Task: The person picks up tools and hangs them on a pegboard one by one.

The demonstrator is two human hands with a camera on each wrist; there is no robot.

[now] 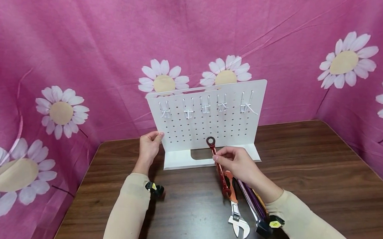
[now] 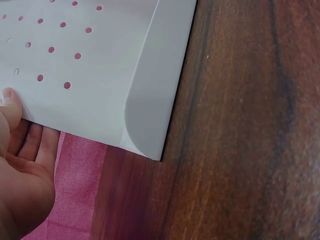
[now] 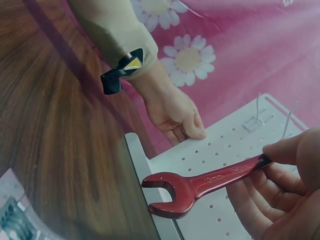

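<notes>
A white pegboard (image 1: 204, 128) with several wire hooks (image 1: 205, 106) along its upper part stands on the table. My left hand (image 1: 150, 146) pinches the board's left edge, thumb on the front and fingers behind, as the left wrist view shows. Between thumb and fingers, my right hand (image 1: 238, 163) holds a red combination wrench (image 3: 215, 182) in front of the board. Its ring end points up and its open end down toward me. Below it on the table lies an adjustable wrench (image 1: 235, 206) with an orange and black handle.
Beside the adjustable wrench lie more long tools (image 1: 251, 199), purple and silver, partly hidden by my right forearm. The dark wooden table (image 1: 189, 205) reaches back to a pink curtain (image 1: 111, 41) with white flowers. A clear plastic item (image 3: 20, 215) shows at the right wrist view's corner.
</notes>
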